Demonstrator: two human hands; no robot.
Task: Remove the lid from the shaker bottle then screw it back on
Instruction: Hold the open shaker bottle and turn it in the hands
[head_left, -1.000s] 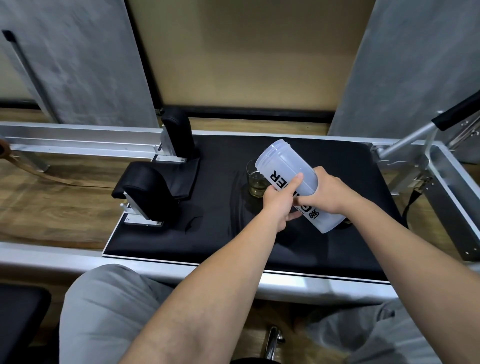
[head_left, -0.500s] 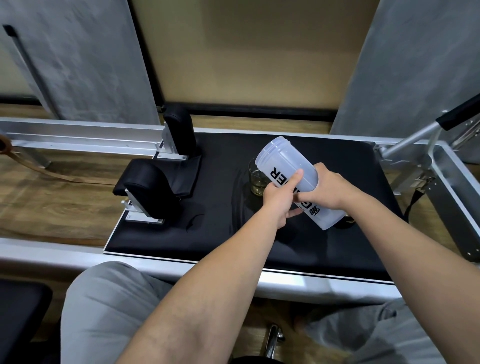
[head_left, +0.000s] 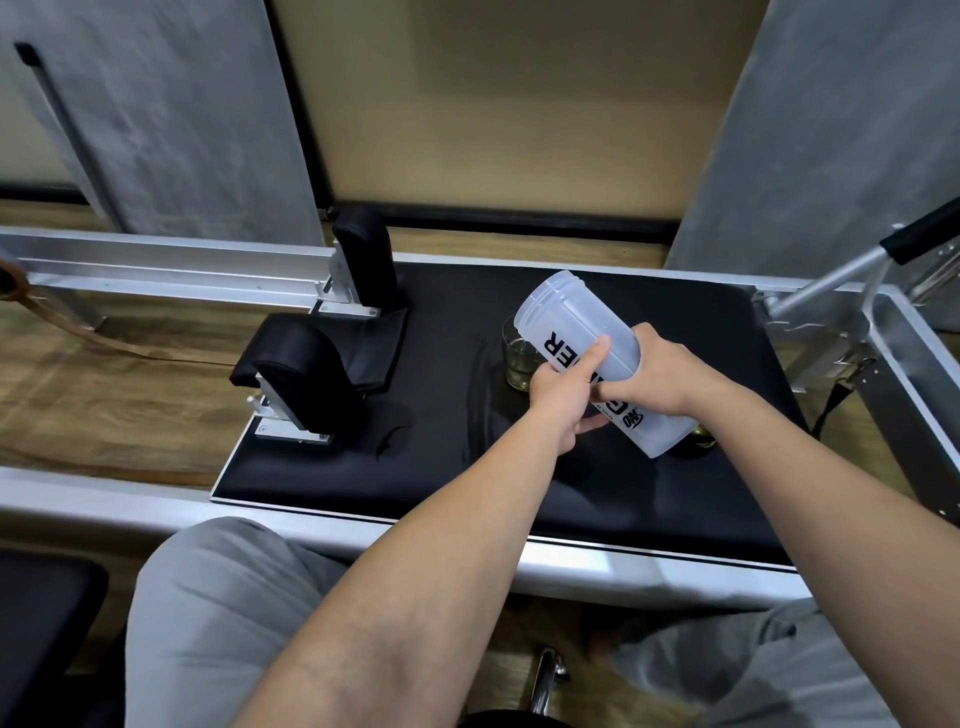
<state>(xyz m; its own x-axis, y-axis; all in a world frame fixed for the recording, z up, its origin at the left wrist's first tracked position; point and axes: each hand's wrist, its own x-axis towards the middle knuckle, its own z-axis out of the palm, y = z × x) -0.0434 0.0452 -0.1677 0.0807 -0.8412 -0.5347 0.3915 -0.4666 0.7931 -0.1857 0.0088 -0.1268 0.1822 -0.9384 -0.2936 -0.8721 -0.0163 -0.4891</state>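
A translucent white shaker bottle (head_left: 569, 317) with black lettering is held tilted above the black pad, its open threaded mouth pointing up and to the left. No lid sits on it. My left hand (head_left: 563, 389) grips its middle from the near side, thumb across the lettering. My right hand (head_left: 667, 371) wraps the bottle's lower half from the right. A dark round object with a gold glint (head_left: 696, 446), possibly the lid, lies on the pad, mostly hidden behind the bottle's base.
A small glass (head_left: 518, 358) holding yellowish liquid stands on the black pad (head_left: 467, 467) just behind the bottle. Two black padded rests (head_left: 306, 374) sit at the left. Metal rails and a handle (head_left: 831, 280) frame the right side.
Both hands and the bottle keep almost the same pose; only the view has drifted slightly.
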